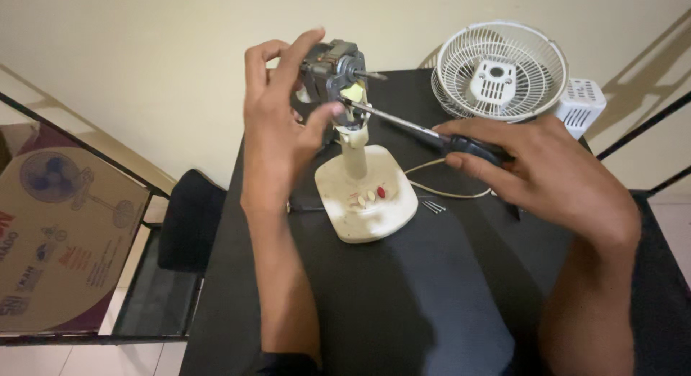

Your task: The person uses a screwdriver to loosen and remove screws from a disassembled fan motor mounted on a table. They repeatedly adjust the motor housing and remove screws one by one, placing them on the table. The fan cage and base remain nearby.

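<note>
Got my left hand gripping the fan motor atop its stand near the table's far edge, right hand clamped on the screwdriver, shaft angling up-left into it.

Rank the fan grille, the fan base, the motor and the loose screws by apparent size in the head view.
1. White fan grille, though farther away
2. Cream fan base
3. Motor, held by the left hand
4. Loose screws
</note>
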